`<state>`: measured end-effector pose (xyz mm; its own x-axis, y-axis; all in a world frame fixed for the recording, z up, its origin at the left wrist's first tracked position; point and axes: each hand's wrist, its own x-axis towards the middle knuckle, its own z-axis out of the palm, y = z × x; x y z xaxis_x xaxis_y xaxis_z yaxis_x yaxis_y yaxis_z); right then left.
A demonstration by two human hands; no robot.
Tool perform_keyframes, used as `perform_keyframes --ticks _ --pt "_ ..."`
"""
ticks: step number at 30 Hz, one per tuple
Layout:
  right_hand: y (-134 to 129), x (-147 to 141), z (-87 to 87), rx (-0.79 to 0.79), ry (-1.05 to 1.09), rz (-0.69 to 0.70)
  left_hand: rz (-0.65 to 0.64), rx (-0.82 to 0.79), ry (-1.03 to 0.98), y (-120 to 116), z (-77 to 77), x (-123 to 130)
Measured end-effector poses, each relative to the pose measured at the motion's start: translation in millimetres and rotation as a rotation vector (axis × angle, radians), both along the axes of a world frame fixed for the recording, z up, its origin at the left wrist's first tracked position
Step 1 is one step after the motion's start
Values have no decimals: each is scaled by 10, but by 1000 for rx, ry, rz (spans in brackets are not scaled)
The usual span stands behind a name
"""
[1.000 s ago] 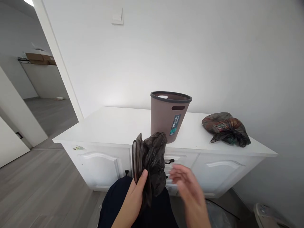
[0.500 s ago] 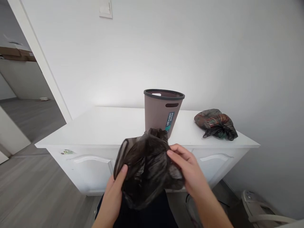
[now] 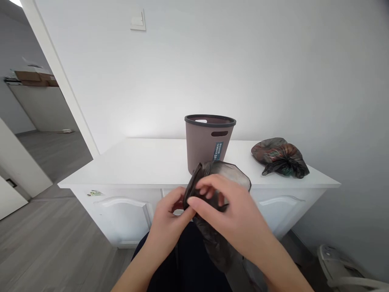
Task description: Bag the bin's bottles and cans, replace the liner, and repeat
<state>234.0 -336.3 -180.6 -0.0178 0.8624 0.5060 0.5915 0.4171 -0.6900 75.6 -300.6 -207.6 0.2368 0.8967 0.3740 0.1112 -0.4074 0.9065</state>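
A thin black garbage bag (image 3: 212,239) hangs in front of the cabinet, its mouth edge bunched between both hands. My left hand (image 3: 170,217) pinches that folded edge between thumb and fingers. Against the same edge, the thumb and curled fingers of my right hand (image 3: 226,207) close on the plastic, with part of the bag spreading out behind them. Just beyond stands a mauve garbage bin (image 3: 200,142), upright, with a dark rim, handle slots and a blue label. Its lower right part is covered by the bag and my hand.
A knotted, filled dark bag (image 3: 279,158) lies on the right of the white cabinet top (image 3: 146,162). A pale appliance (image 3: 340,267) stands on the floor at lower right. Left of the wall, a doorway shows cardboard boxes (image 3: 33,77).
My hands have come together at the bag's mouth edge, the right one moving left. The bag, spread between them before, now hangs down to the right. The view has shifted slightly.
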Motion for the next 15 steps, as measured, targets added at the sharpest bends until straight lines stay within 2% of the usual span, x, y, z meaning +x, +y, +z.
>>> perform_keyframes --ticks 3,7,12,15 --pt "164 -98 76 -60 67 116 -4 7 46 70 -11 25" --pt "293 50 125 -107 355 226 -79 39 44 197 10 -102" --pt "397 200 116 -244 857 430 -18 94 -26 306 200 -209" --pt "468 268 144 -295 1116 477 -31 -10 -200 348 333 -195"
